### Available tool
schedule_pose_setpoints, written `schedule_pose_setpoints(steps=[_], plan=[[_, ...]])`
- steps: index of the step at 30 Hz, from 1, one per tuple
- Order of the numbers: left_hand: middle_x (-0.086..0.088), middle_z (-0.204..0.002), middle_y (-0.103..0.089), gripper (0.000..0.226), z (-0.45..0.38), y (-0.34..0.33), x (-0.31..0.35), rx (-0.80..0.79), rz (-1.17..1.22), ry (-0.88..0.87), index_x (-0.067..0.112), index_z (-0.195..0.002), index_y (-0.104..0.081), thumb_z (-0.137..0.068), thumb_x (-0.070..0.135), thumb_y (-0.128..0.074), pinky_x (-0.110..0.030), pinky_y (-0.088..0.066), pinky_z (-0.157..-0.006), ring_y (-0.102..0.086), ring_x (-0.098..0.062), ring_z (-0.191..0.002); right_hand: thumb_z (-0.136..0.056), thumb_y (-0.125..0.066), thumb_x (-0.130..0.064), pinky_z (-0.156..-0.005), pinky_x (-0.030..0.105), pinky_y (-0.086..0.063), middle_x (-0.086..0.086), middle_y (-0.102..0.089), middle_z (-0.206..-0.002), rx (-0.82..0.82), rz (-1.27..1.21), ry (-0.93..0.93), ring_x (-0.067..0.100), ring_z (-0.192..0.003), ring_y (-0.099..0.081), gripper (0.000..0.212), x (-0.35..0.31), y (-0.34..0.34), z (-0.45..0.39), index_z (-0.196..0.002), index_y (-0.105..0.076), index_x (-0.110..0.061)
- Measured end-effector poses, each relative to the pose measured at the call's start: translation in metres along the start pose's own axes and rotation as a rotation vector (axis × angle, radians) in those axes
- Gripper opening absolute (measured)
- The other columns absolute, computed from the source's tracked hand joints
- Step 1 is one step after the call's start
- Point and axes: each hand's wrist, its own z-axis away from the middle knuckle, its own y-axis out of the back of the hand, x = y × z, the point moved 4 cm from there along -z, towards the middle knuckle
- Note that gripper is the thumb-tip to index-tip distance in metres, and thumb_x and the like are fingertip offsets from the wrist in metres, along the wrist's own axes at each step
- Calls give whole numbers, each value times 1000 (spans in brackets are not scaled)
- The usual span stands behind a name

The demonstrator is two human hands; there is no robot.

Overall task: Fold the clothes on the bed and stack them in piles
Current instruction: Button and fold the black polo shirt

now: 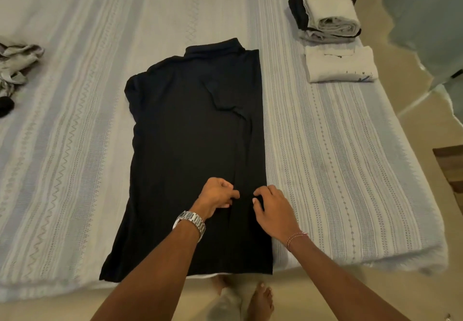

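While the black shirt (195, 145) is spread on the bed (338, 170) beneath both hands, its folded flap is pinched by the left hand (216, 194) and the right hand (271, 208); uneven pulling could skew it.

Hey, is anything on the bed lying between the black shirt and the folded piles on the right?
Nothing visible. Only bare bedspread separates the black shirt from the folded white shirt and taller pile.

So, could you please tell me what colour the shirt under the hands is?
The shirt is plain black, seen best in the head view.
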Motion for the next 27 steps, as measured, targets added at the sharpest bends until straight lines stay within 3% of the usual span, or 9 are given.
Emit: schedule_pose_setpoints(steps=[3, 7, 11, 15, 18, 20, 22, 24, 27], plan=[[-6, -106, -69, 28, -13, 0, 30, -24, 228, -31, 11, -113, -64, -88, 10, -77, -23, -55, -66, -67, -11, -89, -101, -57, -16, -88, 22, -48, 1, -54, -123, 77, -74, 41, 15, -108, -56, 23, -4, 11, -27, -123, -59, -14], [-11, -98, -77, 16, -46, -2, 74, -34, 409, -62, 5, -100, -73, -92, 18, -74, -28, -60, -71, -74, -18, -85, -102, -51, -3, -108, 25, -45, 6, -47, -142, 119, -166, 71, 17, -128, -51, 34, -3, 19, -79, -135, -50, -9], [-12, -101, -78, 27, -72, 0, 96, -56, 492, -54, 0, -110, -73, -91, 18, -76, -25, -58, -65, -75, -16, -83, -110, -39, -18, -118, 11, -16, 1, -18, -167, 25, -265, -5, 9, -151, -22, 51, -5, 9, -117, -158, -25, -11], [-11, -100, -76, 23, -88, 21, 102, -87, 433, -37, 0, -108, -72, -90, 14, -75, -25, -59, -67, -74, -15, -82, -108, -24, -44, -127, 30, -13, -7, 0, -170, -12, -194, -93, 6, -155, -4, 63, 4, -13, -133, -163, -6, -20], [-5, -83, -70, 8, -98, 33, 105, -133, 297, -53, 7, -93, -68, -91, 12, -74, -27, -60, -70, -69, -10, -71, -106, -17, -49, -124, 25, -11, -5, -2, -171, 14, -44, -77, 8, -155, -6, 65, 5, -21, -132, -163, -11, -19], [-2, -74, -65, 11, -107, 36, 113, -118, 213, -86, 11, -87, -62, -91, 9, -72, -23, -58, -63, -65, -4, -62, -108, -22, -45, -121, 27, -19, 1, -18, -169, 79, -13, -98, 13, -152, -21, 60, -1, -18, -139, -160, -27, -15], [-5, -80, -68, 12, -116, 36, 126, -56, 226, -110, 10, -94, -63, -89, 8, -74, -25, -58, -65, -65, -7, -69, -109, -29, -36, -118, 34, -34, 5, -41, -157, 191, -10, -104, 20, -142, -39, 51, -5, -6, -148, -149, -47, -11], [-14, -95, -74, 25, -124, 35, 141, 3, 321, -123, 3, -106, -67, -85, 10, -79, -37, -59, -79, -68, -16, -81, -108, -38, -25, -113, 40, -43, 8, -50, -149, 268, -33, -69, 22, -135, -46, 41, -5, 4, -166, -140, -55, -8], [-8, -84, -75, 18, -137, 31, 157, 20, 422, -118, 2, -98, -72, -84, 10, -81, -32, -59, -71, -68, -11, -70, -107, -44, -8, -117, 21, -31, 7, -43, -156, 229, -143, 0, 19, -141, -41, 39, -1, 10, -202, -145, -49, -5]])
